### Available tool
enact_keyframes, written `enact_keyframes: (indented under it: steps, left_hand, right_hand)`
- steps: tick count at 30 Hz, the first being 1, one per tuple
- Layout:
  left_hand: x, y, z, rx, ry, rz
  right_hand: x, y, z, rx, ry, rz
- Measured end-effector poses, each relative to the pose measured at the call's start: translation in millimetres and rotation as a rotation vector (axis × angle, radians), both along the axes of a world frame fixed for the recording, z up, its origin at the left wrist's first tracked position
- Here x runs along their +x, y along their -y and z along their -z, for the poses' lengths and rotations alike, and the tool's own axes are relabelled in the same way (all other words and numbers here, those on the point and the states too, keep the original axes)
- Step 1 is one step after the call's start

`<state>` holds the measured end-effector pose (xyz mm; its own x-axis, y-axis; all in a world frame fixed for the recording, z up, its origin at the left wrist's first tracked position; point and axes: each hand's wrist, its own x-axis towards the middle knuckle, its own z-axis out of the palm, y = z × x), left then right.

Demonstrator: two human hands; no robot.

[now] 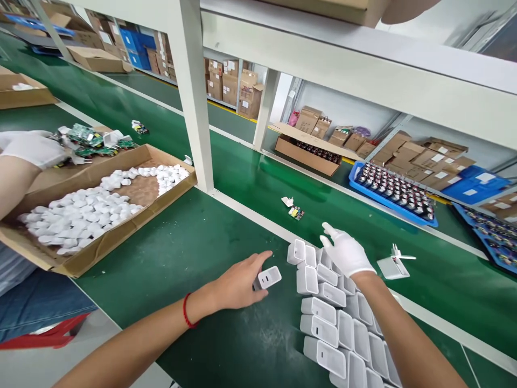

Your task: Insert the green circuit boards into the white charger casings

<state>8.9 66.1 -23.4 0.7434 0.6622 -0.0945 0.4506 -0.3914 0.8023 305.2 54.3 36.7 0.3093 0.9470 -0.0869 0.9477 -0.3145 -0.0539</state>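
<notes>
My bare left hand (239, 281), with a red string at the wrist, grips a white charger shell (269, 278) low over the green table (194, 258). My right hand (346, 251) wears a white glove. Its fingers rest spread on the far end of a packed block of several white charger shells (335, 318) lying on the table. The held shell sits just left of that block.
A cardboard box (121, 237) of small white caps lies at the left, where another person's gloved hand (34, 148) reaches over green circuit boards (91, 139). A white rack post (197, 97) stands behind. Loose parts (294, 210), a white plug piece (393, 265) and blue trays (391, 191) lie beyond.
</notes>
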Motion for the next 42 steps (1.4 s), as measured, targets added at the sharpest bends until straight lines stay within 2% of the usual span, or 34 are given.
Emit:
enact_keyframes:
  steps: [3, 6, 9, 14, 18, 20, 23, 27, 31, 35, 37, 42]
  left_hand:
    - [-7, 2, 4.4, -0.030, 0.016, 0.129]
    - [-10, -1, 8.9, 0.007, 0.046, 0.287]
    - [-13, -3, 11.5, 0.068, 0.058, 0.361]
    - [-12, -1, 16.8, 0.160, 0.043, 0.369]
    - [-10, 0, 21.4, 0.190, 0.038, 0.354]
    - [-10, -1, 21.8, 0.197, 0.031, 0.340]
    - [-9, -2, 19.6, 0.198, 0.048, 0.301]
    - [-8, -1, 15.5, 0.139, 0.101, 0.245]
    - [-6, 2, 17.5, 0.031, 0.139, 0.188]
    - [-5, 7, 22.4, -0.037, 0.284, 0.124]
    - [-4, 9, 21.6, -0.037, 0.319, 0.131]
    - [1, 16, 8.3, 0.028, 0.390, 0.206]
  right_hand:
    - [-7, -38, 7.7, -0.050, -0.006, -0.038]
    - [-10, -73, 17.7, -0.087, -0.027, -0.070]
    - [-12, -97, 27.8, -0.098, -0.058, -0.065]
    - [-12, -114, 40.5, -0.118, -0.132, 0.066]
    - [-10, -110, 38.3, -0.057, -0.200, 0.226]
    - [-12, -101, 30.7, 0.011, -0.310, 0.268]
    - [-21, -75, 12.5, 0.137, -0.591, 0.260]
    - [-36, -20, -13.1, 0.302, -0.992, 0.168]
    - [-50, 43, -23.1, 0.430, -1.376, 0.090]
    - [-63, 92, -16.2, 0.465, -1.424, 0.118]
    - [-69, 110, -12.0, 0.503, -1.394, 0.102]
    - [-83, 137, -12.0, 0.624, -1.395, 0.002]
